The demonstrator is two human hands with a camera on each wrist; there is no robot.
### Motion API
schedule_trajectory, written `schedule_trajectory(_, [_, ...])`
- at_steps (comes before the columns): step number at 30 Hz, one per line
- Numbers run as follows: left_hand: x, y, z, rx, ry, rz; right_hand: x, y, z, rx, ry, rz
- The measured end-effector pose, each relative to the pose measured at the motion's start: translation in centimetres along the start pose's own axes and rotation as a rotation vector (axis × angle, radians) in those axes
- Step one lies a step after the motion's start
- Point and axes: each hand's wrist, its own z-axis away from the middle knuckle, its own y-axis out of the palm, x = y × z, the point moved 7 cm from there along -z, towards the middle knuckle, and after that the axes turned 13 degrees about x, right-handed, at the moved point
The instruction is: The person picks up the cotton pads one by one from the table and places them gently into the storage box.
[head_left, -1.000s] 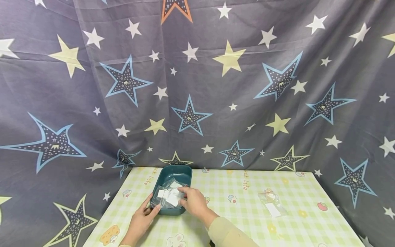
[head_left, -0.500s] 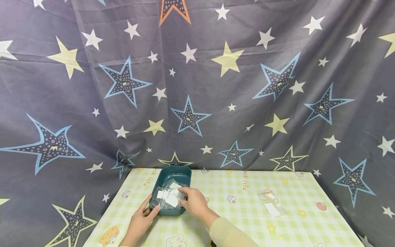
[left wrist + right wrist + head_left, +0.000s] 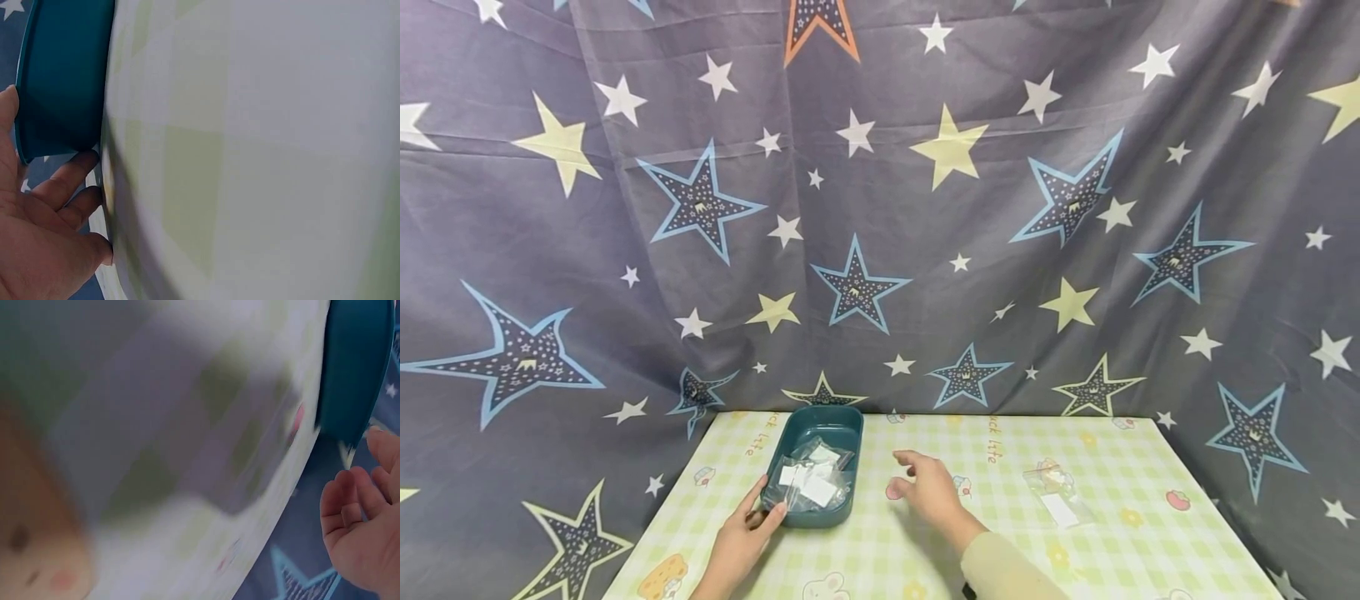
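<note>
A dark teal plastic box [image 3: 818,520] stands at the table's left side. In its near part lie several clear zip bags [image 3: 811,482] with white labels; their other contents are too small to tell. My left hand [image 3: 736,543] holds the box's near left corner, its thumb at the rim; the left wrist view shows fingers [image 3: 62,181] against the outer wall. To the right of the box, my right hand [image 3: 934,498] hovers over the table with loosely bent fingers and nothing in them. One more clear zip bag [image 3: 1060,500] with a white label lies farther right.
A green-and-white checked tablecloth [image 3: 970,542] with printed cartoon figures covers the table. Behind it and along both sides hangs a dark grey curtain [image 3: 895,208] with stars. The box stands near the table's back edge.
My right hand has left the bags in the box and moved right, with nothing in it. The left hand stays at the box. The head view has shifted slightly.
</note>
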Motion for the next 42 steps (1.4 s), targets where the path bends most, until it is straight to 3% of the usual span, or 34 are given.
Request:
schedule_trajectory(11, [0.0, 0.0, -0.2, 0.002, -0.013, -0.031, -7.7, -6.8, 3.0, -0.119, 0.184, 0.029])
schedule_trajectory(21, [0.1, 0.1, -0.3, 0.005, -0.006, -0.049, -11.5, -14.1, 6.8, -0.152, 0.277, 0.111])
schedule_trajectory(31, [0.3, -0.2, -0.5, 0.011, -0.014, -0.052, -13.5, -18.4, 9.5, -0.057, 0.302, 0.160])
schedule_trajectory(42, [-0.2, -0.1, 0.0, 0.014, 0.000, -0.066, -14.2, -19.3, 11.0, 0.125, 0.249, 0.189])
